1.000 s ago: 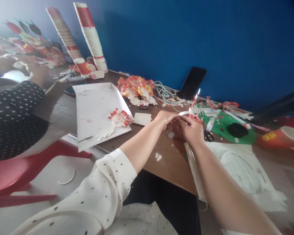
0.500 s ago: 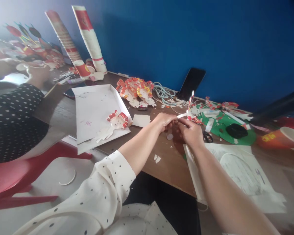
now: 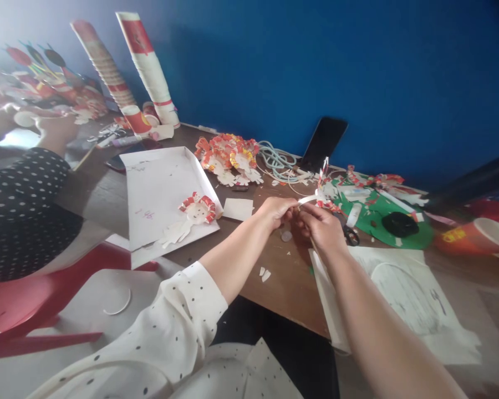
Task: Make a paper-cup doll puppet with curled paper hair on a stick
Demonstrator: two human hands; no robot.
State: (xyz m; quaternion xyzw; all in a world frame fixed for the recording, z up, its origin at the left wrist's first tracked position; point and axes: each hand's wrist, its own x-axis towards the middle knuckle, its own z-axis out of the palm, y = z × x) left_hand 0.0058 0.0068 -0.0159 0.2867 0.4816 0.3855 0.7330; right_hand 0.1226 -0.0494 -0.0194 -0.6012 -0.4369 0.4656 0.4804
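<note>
My left hand and my right hand meet over the brown table with their fingers closed. Both pinch a narrow white paper strip, which sticks up from between the fingertips. Right behind it are red-and-white paper cuttings; whether the strip joins them I cannot tell. Dark-handled scissors lie beside my right hand, partly hidden. Left of my hands, a paper figure with a face and red curled fringe rests on a white box lid. Small white scraps lie near the table's front edge.
Several fringed paper figures are heaped near the blue wall, beside a coiled cable and a leaning phone. A green sheet, a paper cup and papers are at right. Tall cup stacks and another person's sleeve are at left.
My hands stay together on the strip, with a small shift of the fingers. The strip's visible end now slants up more to the right. The view has moved slightly.
</note>
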